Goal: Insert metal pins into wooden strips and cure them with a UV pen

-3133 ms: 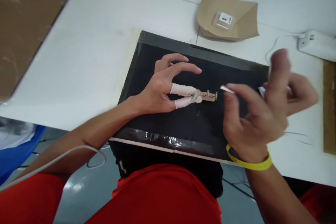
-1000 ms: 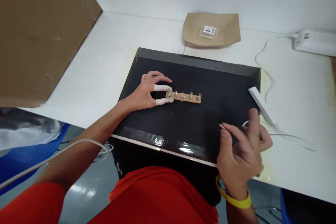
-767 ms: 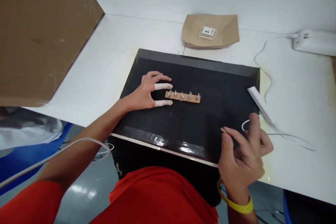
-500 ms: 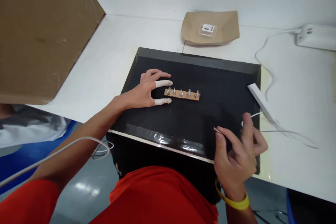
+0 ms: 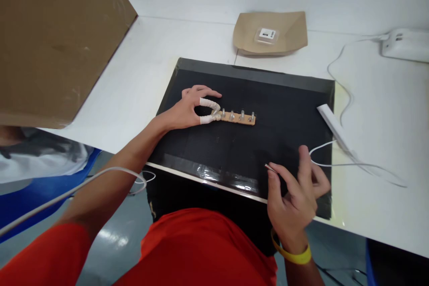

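Note:
A narrow tan strip (image 5: 237, 118) with several small clear upright pieces along it lies on a black mat (image 5: 208, 147). My left hand (image 5: 191, 105), with white covers on thumb and index finger, pinches the leftmost clear piece (image 5: 215, 111) at the strip's left end. The fingertips partly hide that piece. Nearer the mat's front right, my right hand (image 5: 293, 192) pinches a short thin object with a shiny tip (image 5: 269, 167) between thumb and index finger. Most of this object is hidden by the fingers, so its kind cannot be made out.
A tan paper tray (image 5: 288, 42) holding a small clear plastic box (image 5: 267, 35) stands behind the mat. To the right lie a white stick-shaped device (image 5: 333, 127) with a cable and a power strip (image 5: 405, 44). A large cardboard panel (image 5: 60, 44) rises at left. Another person's sleeve (image 5: 50, 156) shows beyond.
My left thumb and index finger have closed from either side onto the strip's leftmost clear piece. My right hand has shifted slightly left, still pinching the thin object.

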Motion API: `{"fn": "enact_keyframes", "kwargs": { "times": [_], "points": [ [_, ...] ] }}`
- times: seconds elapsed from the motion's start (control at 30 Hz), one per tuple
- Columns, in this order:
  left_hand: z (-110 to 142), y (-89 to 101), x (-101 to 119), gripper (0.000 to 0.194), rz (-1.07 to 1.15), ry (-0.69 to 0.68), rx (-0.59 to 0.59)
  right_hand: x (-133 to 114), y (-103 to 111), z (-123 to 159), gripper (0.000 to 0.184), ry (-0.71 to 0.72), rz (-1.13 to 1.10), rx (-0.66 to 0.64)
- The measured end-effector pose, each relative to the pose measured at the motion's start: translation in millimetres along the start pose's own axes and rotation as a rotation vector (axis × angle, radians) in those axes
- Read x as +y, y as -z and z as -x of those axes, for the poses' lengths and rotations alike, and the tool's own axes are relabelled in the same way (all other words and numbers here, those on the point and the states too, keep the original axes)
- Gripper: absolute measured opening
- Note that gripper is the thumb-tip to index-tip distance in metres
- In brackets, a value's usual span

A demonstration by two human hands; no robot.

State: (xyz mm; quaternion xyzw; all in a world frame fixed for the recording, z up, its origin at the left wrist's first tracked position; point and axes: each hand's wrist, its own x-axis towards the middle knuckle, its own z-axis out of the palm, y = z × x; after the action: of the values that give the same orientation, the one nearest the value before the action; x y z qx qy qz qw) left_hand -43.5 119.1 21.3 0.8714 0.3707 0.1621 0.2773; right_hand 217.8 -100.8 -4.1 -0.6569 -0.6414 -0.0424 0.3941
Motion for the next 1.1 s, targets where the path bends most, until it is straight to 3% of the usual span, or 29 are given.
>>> {"fn": "enact_keyframes", "kwargs": {
  "times": [0.5, 0.73, 0.83, 0.93, 1.0, 1.07, 1.1],
  "points": [
    [2, -2.4, 2, 0.022, 0.012, 0.051, 0.005, -1, 2, 2, 0.014, 0.015, -0.025, -0.042],
    [9, 1.5, 6, 0.053, -0.03, 0.033, 0.015, -1, 4, 2, 0.013, 0.042, -0.024, -0.094],
    [32, 10.1, 14, 0.045, -0.068, 0.025, 0.118, 0, 5, 3, 0.014, 0.071, -0.023, -0.104],
    [75, 17.7, 22, 0.029, 0.014, 0.074, 0.28, 0, 6, 3, 0.015, 0.097, -0.032, -0.109],
    [112, 17.6, 26, 0.024, 0.137, 0.205, 0.375, 1, 6, 3, 0.016, 0.11, -0.045, -0.105],
    [152, 13.0, 29, 0.024, 0.21, 0.438, 0.444, 2, 6, 4, 0.015, 0.121, -0.047, -0.093],
    [173, 9.7, 30, 0.025, 0.229, 0.546, 0.532, 3, 6, 4, 0.014, 0.125, -0.045, -0.086]
  ]
}}
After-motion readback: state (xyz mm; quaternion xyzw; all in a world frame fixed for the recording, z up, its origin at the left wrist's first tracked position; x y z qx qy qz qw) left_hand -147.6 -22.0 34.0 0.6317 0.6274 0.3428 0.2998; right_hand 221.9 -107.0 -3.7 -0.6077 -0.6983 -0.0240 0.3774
